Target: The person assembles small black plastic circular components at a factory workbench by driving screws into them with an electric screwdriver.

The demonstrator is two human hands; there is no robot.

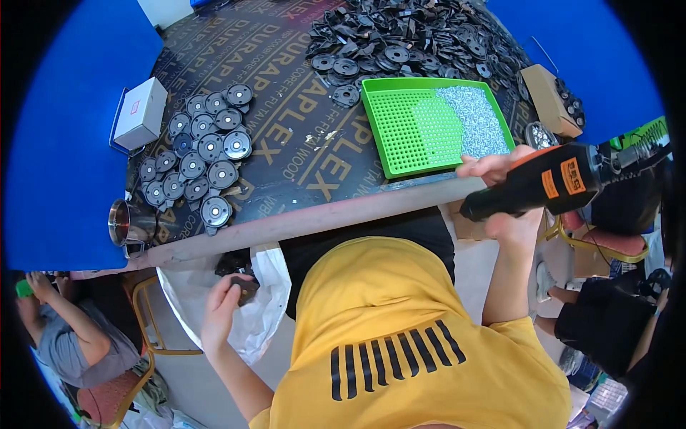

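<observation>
My left hand (pixel 220 309) is closed on a small dark part (pixel 245 287) above an open white bag (pixel 269 314) that hangs below the table's near edge. More dark pieces (pixel 236 263) show in the bag's mouth. Off to the right, my right hand (pixel 517 227) wraps round a black and orange electric screwdriver (pixel 554 180), whose tip end points right toward a coiled cable or spring. A green perforated tray (pixel 407 129) stands on the table just beyond that hand, with many small silvery screws (pixel 471 118) heaped in its right side.
Round black disc parts (pixel 207 146) sit grouped at the table's left. A large pile of black parts (pixel 421 39) covers the far right. A white box (pixel 141 114), a metal cup (pixel 128 223) and a cardboard box (pixel 550 100) stand at the sides. Another person (pixel 86 343) sits at left.
</observation>
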